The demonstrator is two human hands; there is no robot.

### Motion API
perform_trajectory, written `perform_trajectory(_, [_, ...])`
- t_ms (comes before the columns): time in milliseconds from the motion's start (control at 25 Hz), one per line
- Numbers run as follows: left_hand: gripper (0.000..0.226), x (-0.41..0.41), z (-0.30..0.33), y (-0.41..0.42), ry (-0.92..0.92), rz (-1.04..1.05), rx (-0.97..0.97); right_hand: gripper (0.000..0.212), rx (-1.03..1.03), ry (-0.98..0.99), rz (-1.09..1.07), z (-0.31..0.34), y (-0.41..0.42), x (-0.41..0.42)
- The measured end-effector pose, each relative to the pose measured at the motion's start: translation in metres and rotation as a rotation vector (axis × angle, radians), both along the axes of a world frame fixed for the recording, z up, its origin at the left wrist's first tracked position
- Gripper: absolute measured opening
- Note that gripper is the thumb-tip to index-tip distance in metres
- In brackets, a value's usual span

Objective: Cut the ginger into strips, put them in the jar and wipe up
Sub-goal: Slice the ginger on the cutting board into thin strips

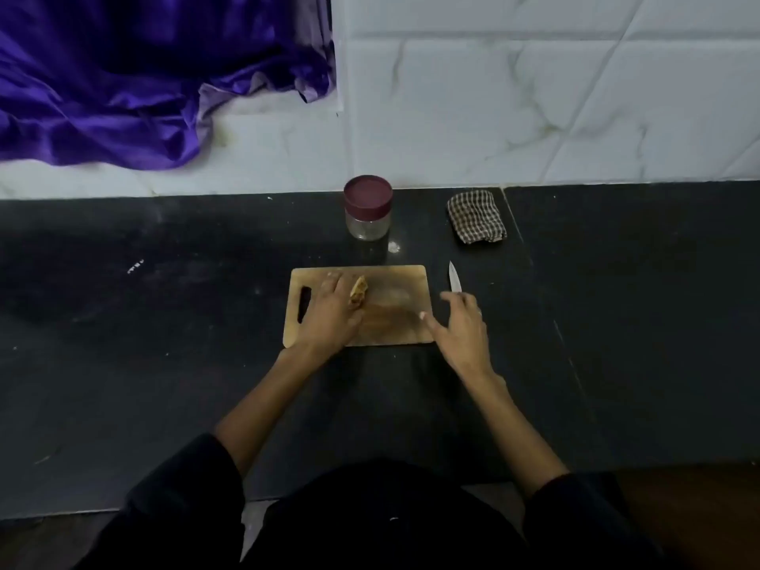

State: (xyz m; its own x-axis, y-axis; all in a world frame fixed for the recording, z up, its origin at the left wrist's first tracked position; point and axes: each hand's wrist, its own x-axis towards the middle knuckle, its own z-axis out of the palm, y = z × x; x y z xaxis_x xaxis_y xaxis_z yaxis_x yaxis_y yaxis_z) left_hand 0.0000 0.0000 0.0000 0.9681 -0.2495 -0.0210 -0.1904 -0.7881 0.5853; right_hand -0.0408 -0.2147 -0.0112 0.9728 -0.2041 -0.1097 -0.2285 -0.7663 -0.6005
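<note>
Person is sitting at a dark counter (pixel 205 364), both forearms reaching forward out of dark sleeves. Left hand (pixel 333 312) is lying on the wooden cutting board (pixel 395 318), fingers fairly straight and resting against the ginger (pixel 358 297), steadying it from the left; not wrapping round it as far as I can tell. Ginger is sitting uncut on the left-centre of the board, near the board's handle slot. Right hand (pixel 462 327) is hovering at the board's right edge, fingers spread and relaxed, holding nothing; fingertips are reaching over the handle end of the knife (pixel 454 277), contact unclear. Knife is lying on the counter just right of the board, blade pointing away from the person. Jar (pixel 367 207) is standing upright behind the board, maroon lid on. Checked cloth (pixel 477 217) is lying folded to the jar's right, near the tiled wall (pixel 534 96). Purple fabric (pixel 103 84) is draping at upper left.
</note>
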Motion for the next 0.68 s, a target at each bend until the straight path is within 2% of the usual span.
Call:
perform_trajectory(120, [0.066, -0.010, -0.012, 0.002, 0.048, 0.067, 0.036, 0.054, 0.043, 0.069, -0.134, -0.013, -0.021, -0.003])
perform_trajectory(200, [0.068, -0.021, -0.012, -0.005, 0.082, 0.074, 0.055, 0.057, 0.027, 0.099, -0.122, -0.019, -0.033, -0.001])
perform_trajectory(320, [0.069, -0.033, -0.009, -0.018, 0.031, 0.106, 0.077, 0.052, -0.061, 0.105, -0.073, -0.020, -0.043, 0.009])
perform_trajectory(520, [0.057, -0.059, -0.019, -0.042, -0.010, 0.088, 0.118, 0.047, -0.135, 0.171, -0.002, -0.025, -0.054, 0.012])
perform_trajectory(680, [0.058, -0.080, -0.026, -0.062, 0.034, 0.094, 0.133, 0.048, -0.052, 0.217, -0.053, -0.021, -0.059, 0.015])
